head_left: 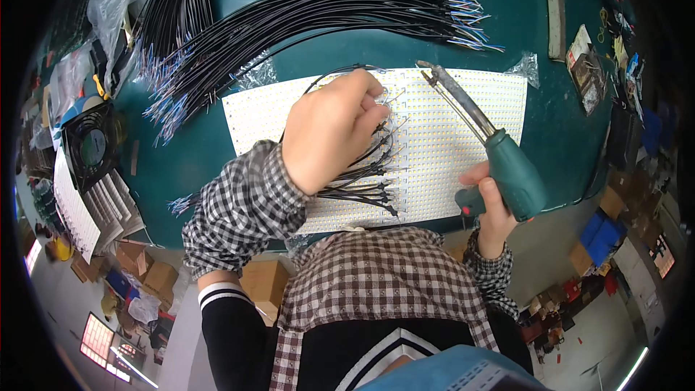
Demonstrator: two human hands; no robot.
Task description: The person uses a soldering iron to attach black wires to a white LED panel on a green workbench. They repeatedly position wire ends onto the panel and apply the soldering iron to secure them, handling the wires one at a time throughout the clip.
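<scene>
A white panel of LED strips (463, 123) lies on the green bench. My left hand (329, 130) rests on its middle, fingers pinched on a thin black wire (333, 72) that loops over the panel. Below my fingers, a row of short black leads (369, 174) is attached along the panel. My right hand (489, 206) grips the teal handle of a soldering gun (507, 166). Its long metal tip (434, 76) points up and left, raised over the panel's upper middle, apart from my left hand.
Large bundles of black wires (311, 14) with stripped ends lie across the back of the bench (188, 145). A black fan (90, 146) and white strip stacks (79, 210) sit at the left. Clutter lines the right edge (601, 72). Cardboard boxes (159, 275) stand on the floor.
</scene>
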